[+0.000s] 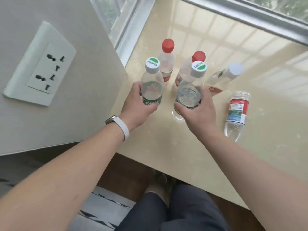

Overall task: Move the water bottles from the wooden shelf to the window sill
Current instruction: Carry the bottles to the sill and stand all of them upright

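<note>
My left hand (136,104) grips a clear green-label bottle (152,84) with a white and green cap, upright over the beige window sill (250,100). My right hand (198,110) grips a second green-label bottle (191,87) of the same kind, its base near the sill. Behind them stand two red-capped bottles (167,59) (198,56) and a white-capped bottle (225,75). Another red-label bottle (236,112) stands at the right, its cap out of sight. The wooden shelf is not in view.
A wall face with a white socket plate (41,65) stands close on the left of the sill. The window frame (250,15) runs along the back. The sill's front edge (166,169) is above my legs and the wooden floor.
</note>
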A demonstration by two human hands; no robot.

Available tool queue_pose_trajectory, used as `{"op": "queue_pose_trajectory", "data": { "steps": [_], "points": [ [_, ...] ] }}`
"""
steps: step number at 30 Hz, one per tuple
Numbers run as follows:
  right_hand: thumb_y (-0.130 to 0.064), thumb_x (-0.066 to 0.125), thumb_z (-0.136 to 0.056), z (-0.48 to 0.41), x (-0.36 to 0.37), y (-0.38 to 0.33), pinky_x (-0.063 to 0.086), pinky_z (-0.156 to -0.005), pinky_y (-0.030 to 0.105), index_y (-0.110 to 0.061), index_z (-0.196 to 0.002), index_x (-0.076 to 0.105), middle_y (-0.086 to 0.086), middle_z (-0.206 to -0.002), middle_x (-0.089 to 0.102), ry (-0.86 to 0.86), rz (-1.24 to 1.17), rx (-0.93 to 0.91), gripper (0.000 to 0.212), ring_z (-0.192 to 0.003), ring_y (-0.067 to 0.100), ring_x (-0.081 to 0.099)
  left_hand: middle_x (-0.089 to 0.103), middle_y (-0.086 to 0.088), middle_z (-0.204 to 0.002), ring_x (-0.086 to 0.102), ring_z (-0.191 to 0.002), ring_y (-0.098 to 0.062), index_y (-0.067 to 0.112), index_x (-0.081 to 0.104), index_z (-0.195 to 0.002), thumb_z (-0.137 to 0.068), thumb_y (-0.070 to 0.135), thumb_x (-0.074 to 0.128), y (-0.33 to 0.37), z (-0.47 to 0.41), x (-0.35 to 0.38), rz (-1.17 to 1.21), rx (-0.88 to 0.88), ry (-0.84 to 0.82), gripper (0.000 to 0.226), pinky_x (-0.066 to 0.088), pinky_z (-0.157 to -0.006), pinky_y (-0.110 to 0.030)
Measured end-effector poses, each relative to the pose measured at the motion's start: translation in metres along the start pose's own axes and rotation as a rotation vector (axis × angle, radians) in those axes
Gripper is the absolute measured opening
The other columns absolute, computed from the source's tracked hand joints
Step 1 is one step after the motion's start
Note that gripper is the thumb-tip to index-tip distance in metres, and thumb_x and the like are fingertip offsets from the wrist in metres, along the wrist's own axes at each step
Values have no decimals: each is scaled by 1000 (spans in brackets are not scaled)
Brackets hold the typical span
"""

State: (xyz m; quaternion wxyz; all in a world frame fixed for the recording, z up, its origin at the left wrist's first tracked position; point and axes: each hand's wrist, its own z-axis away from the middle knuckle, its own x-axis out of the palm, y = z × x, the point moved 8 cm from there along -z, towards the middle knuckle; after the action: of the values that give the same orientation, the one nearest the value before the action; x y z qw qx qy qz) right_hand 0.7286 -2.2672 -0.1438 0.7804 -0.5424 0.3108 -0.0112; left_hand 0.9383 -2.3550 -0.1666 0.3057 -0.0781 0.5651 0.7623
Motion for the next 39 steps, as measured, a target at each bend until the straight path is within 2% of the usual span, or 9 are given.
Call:
{"op": "queue_pose_trajectory", "data": {
  "steps": [3,8,14,20,25,29,33,36,39],
  "points": [
    [-36,82,-68,-8,14,12,49,-86,25,-47,-113,43,-13,-112,62,9,-27,13,60,-103,4,61,56,20,-111,52,-104,13,30,42,-115,-73,32,79,-7,-13,7,10,27,-13,56,53,-92,-36],
    [-31,83,-69,-17,28,31,51,-94,41,-32,-125,48,-15,-115,63,14,-66,42,66,-108,7,62,57,10,-112,58,-109,-13,23,42,-118,-72,32,78,-17,-31,11,13,43,2,59,53,-94,-45],
    [-32,84,-70,-22,37,41,51,-94,41,-27,-123,48,-9,-117,62,43,-74,32,64,-108,9,61,58,12,-109,60,-102,-9,26,41,-117,-73,27,80,-26,-38,18,18,27,10,58,54,-93,-42],
    [-26,84,-71,-17,46,48,45,-98,24,-34,-125,42,-10,-122,56,-24,-44,-26,69,-113,-1,53,57,17,-107,61,-102,-9,29,40,-113,-72,28,79,-32,-37,26,9,8,2,56,53,-94,-39],
    [-37,83,-69,-21,50,54,41,-86,8,-42,-123,40,-23,-117,54,-88,-3,21,69,-107,-11,52,59,20,-109,62,-102,-3,33,42,-117,-74,31,79,-31,-32,29,8,-35,11,58,54,-91,-35],
    [-40,82,-71,-19,49,63,35,-85,7,-52,-122,37,-32,-118,51,-163,21,65,69,-112,-13,49,60,23,-107,59,-99,8,36,41,-120,-73,33,78,-30,-31,27,-3,-63,25,60,51,-84,-23],
    [-44,76,-73,-15,40,69,37,-94,18,-37,-133,42,-22,-130,52,-214,95,34,69,-118,-5,46,58,25,-107,54,-89,23,39,39,-124,-73,30,77,-32,-25,25,-1,-93,48,64,39,-66,0],
    [-48,70,-77,-11,25,71,38,-104,28,-31,-139,40,-14,-141,49,-221,142,16,71,-128,4,45,57,17,-128,51,-112,14,34,41,-131,-76,25,78,-35,-21,30,-24,-92,11,67,34,-76,-1],
    [-42,67,-85,-4,2,72,37,-106,29,-23,-144,40,-6,-145,47,-222,213,-7,68,-131,10,44,46,10,-147,40,-136,-6,28,37,-142,-78,22,78,-39,-16,29,-18,-107,22,76,30,-96,-17]
  ]
}}
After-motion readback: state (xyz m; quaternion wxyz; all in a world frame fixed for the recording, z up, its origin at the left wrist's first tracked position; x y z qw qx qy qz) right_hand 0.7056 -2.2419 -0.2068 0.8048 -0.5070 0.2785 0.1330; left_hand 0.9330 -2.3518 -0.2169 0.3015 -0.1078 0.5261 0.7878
